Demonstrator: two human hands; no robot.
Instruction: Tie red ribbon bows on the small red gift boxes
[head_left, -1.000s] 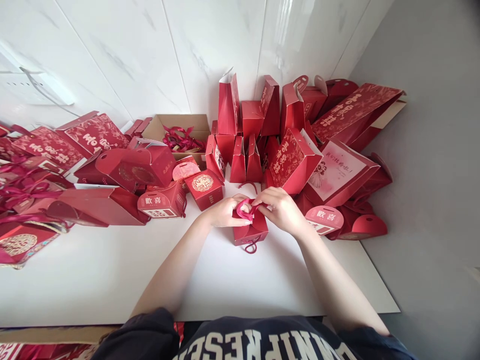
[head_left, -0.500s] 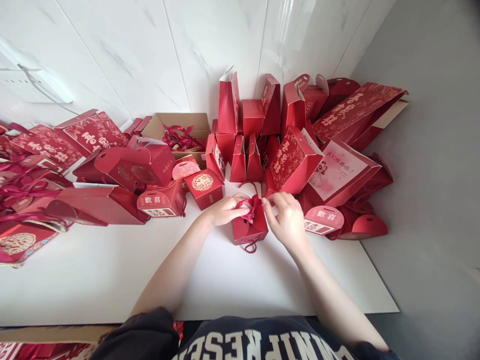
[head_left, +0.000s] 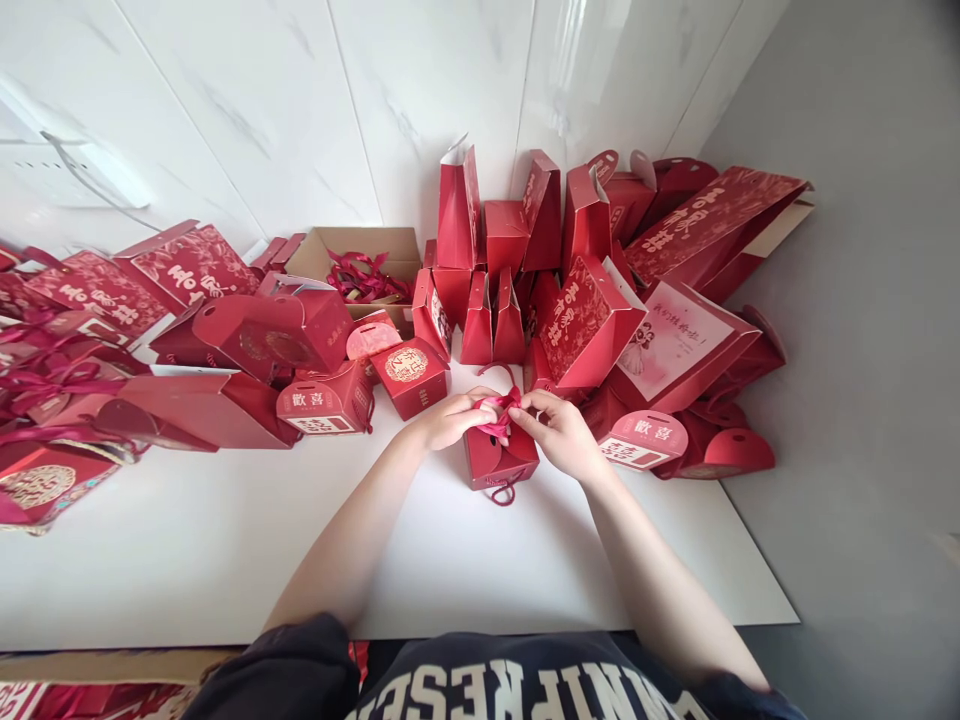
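A small red gift box (head_left: 504, 464) stands on the white table in front of me, with cord handles at its front and back. Over its top is a dark pink ribbon (head_left: 493, 428) in looped form. My left hand (head_left: 454, 418) pinches the ribbon's left side between thumb and fingers. From the right, my right hand (head_left: 559, 430) grips the ribbon close to its middle, thumb and fingertips together. The fingers partly cover the ribbon, so how it is looped or knotted is hard to make out.
Behind my hands stands a cardboard box (head_left: 307, 258) of ribbons. Red gift bags (head_left: 589, 325) and boxes crowd the right back. More red boxes (head_left: 187, 405) and a beribboned box (head_left: 45, 480) lie left. A grey wall (head_left: 855, 400) bounds the right side; the white table's (head_left: 480, 590) front edge is near my body.
My right hand has moved left and in toward the ribbon's middle, nearer my left hand. The left hand stays on the ribbon, and the box is nearly unmoved.
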